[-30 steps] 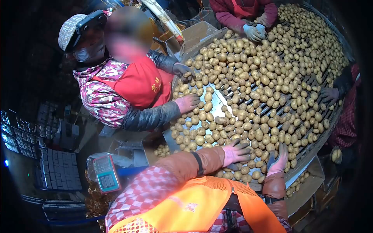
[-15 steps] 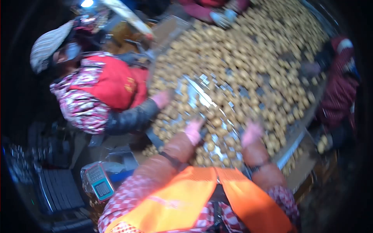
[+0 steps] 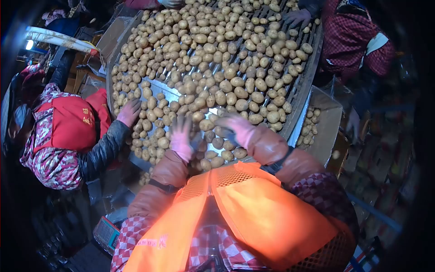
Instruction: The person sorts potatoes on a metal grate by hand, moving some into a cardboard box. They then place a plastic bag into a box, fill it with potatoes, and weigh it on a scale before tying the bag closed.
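Left hand: fingers open, slightly apart, pointing away from me, over potatoes at near edge of heap. Right hand: fingers stretched leftward, blurred, thumb apart below them, among potatoes just beside left. Can't tell if either palm holds one. Potatoes lie around both hands, spread over metal sheet and slatted table. Co-worker's hand rests at potatoes, left of mine.

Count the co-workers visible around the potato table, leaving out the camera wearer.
3: a co-worker in a red apron at the left, a co-worker in checked clothing at the upper right, and one showing only a sleeve and gloved hand at the top edge. Others may be hidden.
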The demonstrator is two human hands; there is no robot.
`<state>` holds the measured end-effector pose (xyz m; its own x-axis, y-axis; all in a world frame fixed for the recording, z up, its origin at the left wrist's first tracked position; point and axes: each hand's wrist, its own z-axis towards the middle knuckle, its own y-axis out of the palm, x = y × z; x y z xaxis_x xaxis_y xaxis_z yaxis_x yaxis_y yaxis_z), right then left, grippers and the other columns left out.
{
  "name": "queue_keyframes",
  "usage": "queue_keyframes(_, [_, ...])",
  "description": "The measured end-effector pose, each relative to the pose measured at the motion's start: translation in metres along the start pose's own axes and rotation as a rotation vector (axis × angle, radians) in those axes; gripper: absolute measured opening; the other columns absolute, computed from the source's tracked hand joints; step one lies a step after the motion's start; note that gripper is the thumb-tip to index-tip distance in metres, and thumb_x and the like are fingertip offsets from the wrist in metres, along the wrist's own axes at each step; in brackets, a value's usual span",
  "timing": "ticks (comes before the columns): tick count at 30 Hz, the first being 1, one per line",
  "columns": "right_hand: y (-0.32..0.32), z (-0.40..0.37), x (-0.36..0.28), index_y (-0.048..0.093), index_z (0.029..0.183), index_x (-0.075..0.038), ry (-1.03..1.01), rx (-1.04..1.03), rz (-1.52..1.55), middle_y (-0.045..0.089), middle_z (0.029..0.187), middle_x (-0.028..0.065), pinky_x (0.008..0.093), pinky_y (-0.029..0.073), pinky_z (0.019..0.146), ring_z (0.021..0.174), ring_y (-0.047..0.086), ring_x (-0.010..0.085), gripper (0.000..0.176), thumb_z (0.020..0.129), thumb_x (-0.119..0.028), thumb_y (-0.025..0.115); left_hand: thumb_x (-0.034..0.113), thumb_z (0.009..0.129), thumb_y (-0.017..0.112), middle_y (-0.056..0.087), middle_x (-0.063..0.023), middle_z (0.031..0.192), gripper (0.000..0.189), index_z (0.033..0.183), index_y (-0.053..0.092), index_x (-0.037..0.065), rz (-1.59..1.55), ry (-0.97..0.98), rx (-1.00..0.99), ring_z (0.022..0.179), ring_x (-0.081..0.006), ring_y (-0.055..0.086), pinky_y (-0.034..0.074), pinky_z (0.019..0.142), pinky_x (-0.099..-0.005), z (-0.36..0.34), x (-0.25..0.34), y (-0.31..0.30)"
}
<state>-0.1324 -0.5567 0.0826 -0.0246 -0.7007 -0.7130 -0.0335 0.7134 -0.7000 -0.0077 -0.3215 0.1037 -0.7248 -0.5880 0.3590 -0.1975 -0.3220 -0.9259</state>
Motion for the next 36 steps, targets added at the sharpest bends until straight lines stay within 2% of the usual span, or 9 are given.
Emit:
queue_keyframes(3, [-0.019, -0.018, 0.035, 0.065, 0.122, -0.011, 0.173, 0.523, 0.242, 0.062, 0.125, 0.0188, 0.0436, 0.043, 0.104, 0.119, 0.057, 0.0345, 0.036, 0.085, -0.014, 0.066, 0.051, 0.085, 0.065, 0.030, -0.0204, 0.153, 0.077, 0.149, 0.036, 0.020, 0.033, 0.301, -0.294, 0.141, -0.0482, 0.025, 0.017, 0.112, -0.0674, 0.024, 0.040, -0.003])
queue_keyframes(6, [-0.052, -0.020, 0.033, 0.065, 0.122, -0.010, 0.277, 0.648, 0.006, 0.064, 0.118, 0.0202, 0.0409, 0.047, 0.097, 0.111, 0.061, 0.0364, 0.034, 0.088, -0.017, 0.065, 0.061, 0.082, 0.062, 0.031, -0.0146, 0.155, 0.080, 0.148, 0.037, 0.024, 0.162, 0.315, -0.437, 0.143, -0.0442, 0.023, 0.017, 0.110, -0.0711, 0.070, 0.043, 0.005])
queue_keyframes(9, [-0.074, -0.004, 0.047, 0.065, 0.122, -0.008, 0.322, 0.680, 0.056, 0.066, 0.112, 0.0214, 0.0425, 0.049, 0.095, 0.107, 0.062, 0.0385, 0.035, 0.087, -0.017, 0.065, 0.062, 0.081, 0.063, 0.031, -0.0077, 0.156, 0.083, 0.149, 0.036, 0.023, 0.327, 0.344, -0.349, 0.144, -0.0407, 0.025, 0.017, 0.110, -0.0711, 0.112, 0.008, 0.010])
queue_keyframes(13, [-0.125, 0.045, 0.071, 0.061, 0.128, -0.007, 0.467, 0.714, 0.061, 0.067, 0.114, 0.0215, 0.0407, 0.049, 0.095, 0.110, 0.062, 0.0383, 0.038, 0.091, -0.015, 0.062, 0.049, 0.085, 0.066, 0.027, -0.0143, 0.157, 0.078, 0.151, 0.031, 0.028, 0.120, -0.136, -0.179, 0.144, -0.0401, 0.025, 0.020, 0.110, -0.0692, 0.130, -0.015, 0.016])
queue_keyframes(15, [-0.142, 0.075, 0.100, 0.055, 0.136, -0.011, 0.502, 0.664, -0.161, 0.064, 0.121, 0.0222, 0.0427, 0.047, 0.098, 0.115, 0.059, 0.0387, 0.044, 0.092, -0.013, 0.053, 0.047, 0.086, 0.065, 0.026, -0.0168, 0.157, 0.076, 0.151, 0.032, 0.027, 0.141, -0.267, -0.275, 0.142, -0.0417, 0.027, 0.021, 0.110, -0.0692, 0.123, -0.011, 0.000])
queue_keyframes(18, [-0.156, 0.118, 0.115, 0.044, 0.143, -0.013, 0.839, 0.345, -0.269, 0.049, 0.141, 0.0210, 0.0441, 0.043, 0.104, 0.125, 0.052, 0.0386, 0.055, 0.089, -0.008, 0.046, 0.052, 0.081, 0.068, 0.029, -0.0181, 0.154, 0.077, 0.147, 0.039, 0.025, 0.031, -0.093, -0.357, 0.142, -0.0458, 0.025, 0.026, 0.107, -0.0693, 0.086, -0.019, 0.009])
queue_keyframes(22, [-0.139, 0.137, 0.094, 0.045, 0.139, -0.019, 0.837, 0.321, -0.447, 0.042, 0.148, 0.0134, 0.0493, 0.047, 0.099, 0.122, 0.054, 0.0401, 0.055, 0.085, -0.012, 0.057, 0.055, 0.082, 0.065, 0.033, -0.0176, 0.152, 0.074, 0.144, 0.042, 0.024, 0.072, 0.119, -0.527, 0.143, -0.0437, 0.026, 0.021, 0.108, -0.0708, 0.045, 0.021, -0.008])
queue_keyframes(26, [-0.138, 0.132, 0.098, 0.053, 0.136, -0.019, 0.717, 0.417, -0.373, 0.048, 0.140, 0.0177, 0.0477, 0.044, 0.103, 0.121, 0.054, 0.0417, 0.053, 0.087, -0.001, 0.043, 0.048, 0.085, 0.064, 0.035, -0.0166, 0.151, 0.065, 0.143, 0.044, 0.027, -0.154, 0.403, -0.532, 0.140, -0.0428, 0.030, 0.026, 0.107, -0.0670, 0.022, 0.037, 0.011])
queue_keyframes(36, [-0.133, 0.115, 0.125, 0.051, 0.139, -0.014, 0.825, 0.431, -0.231, 0.048, 0.143, 0.0209, 0.0448, 0.041, 0.108, 0.128, 0.050, 0.0414, 0.056, 0.084, -0.002, 0.051, 0.050, 0.082, 0.066, 0.037, -0.0119, 0.150, 0.072, 0.143, 0.043, 0.021, -0.002, 0.310, -0.282, 0.140, -0.0400, 0.031, 0.028, 0.107, -0.0637, 0.069, -0.001, 0.025])
